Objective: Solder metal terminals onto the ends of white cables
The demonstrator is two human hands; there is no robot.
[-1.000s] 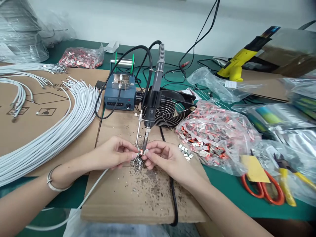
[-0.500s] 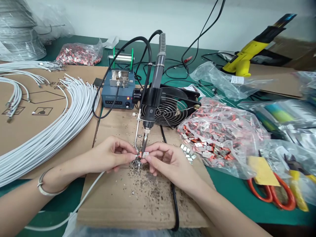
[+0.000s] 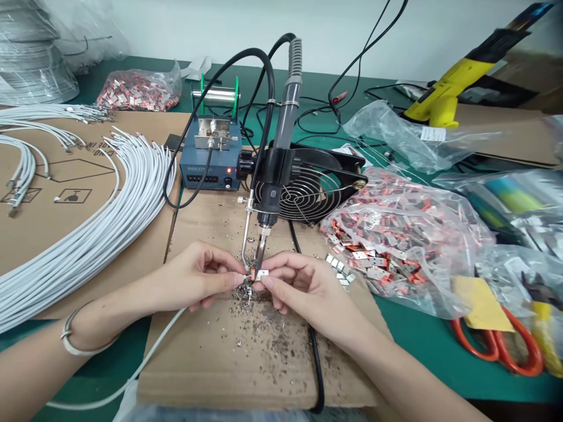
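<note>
One bendy-looking white cable (image 3: 163,337) sits pinched in the left hand (image 3: 211,279), the right hand (image 3: 297,284) pinching a likely light, stiff connector (image 3: 264,274), best held edgewise.

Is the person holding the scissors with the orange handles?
No, the scissors lie off to the right, partly under a yellow card, away from both the left hand and the right hand.

At four o'clock, orange-looped scissors (image 3: 498,347) are being partly covered by rectangular yellow paper (image 3: 481,305) and flanked by yellow-handled metal pliers (image 3: 543,331).
</note>
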